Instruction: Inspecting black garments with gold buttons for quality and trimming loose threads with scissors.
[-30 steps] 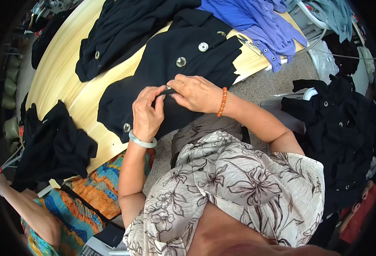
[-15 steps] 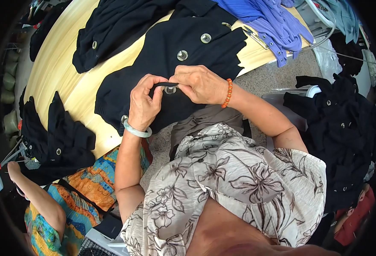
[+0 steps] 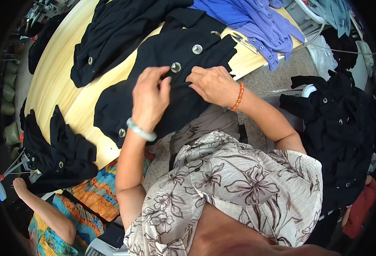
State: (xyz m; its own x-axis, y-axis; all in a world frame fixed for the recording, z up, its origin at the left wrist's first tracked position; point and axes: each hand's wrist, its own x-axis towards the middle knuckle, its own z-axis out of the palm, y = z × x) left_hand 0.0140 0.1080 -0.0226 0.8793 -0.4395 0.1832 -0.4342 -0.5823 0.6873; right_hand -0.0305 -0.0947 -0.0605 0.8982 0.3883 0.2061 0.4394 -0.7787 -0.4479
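Observation:
A black knit cardigan (image 3: 162, 51) with large round buttons lies across the table edge in front of me. My left hand (image 3: 150, 98) hovers over its front, thumb and forefinger apart, with nothing seen between them. Just beyond its fingertips is a marbled grey button (image 3: 176, 67). To the right, my right hand (image 3: 215, 85) is closed, thumb and fingers pinched together low over the cloth. Whatever that pinch holds is too small or hidden to make out. Another button (image 3: 197, 49) shows farther up the front, and one (image 3: 122, 132) near the lower left edge.
Another black garment (image 3: 111, 38) and a purple one (image 3: 260, 25) lie on the wooden table (image 3: 51, 68). Small metal tools (image 3: 245, 44) rest at its right edge. Black garments (image 3: 337, 128) are heaped on my right. At lower left, a co-worker's arm (image 3: 47, 213) reaches toward black cloth.
My hands have parted: the left has let go of the folded cardigan edge and opened, while the right has shifted slightly right. The cloth between them now lies flatter, uncovering the button.

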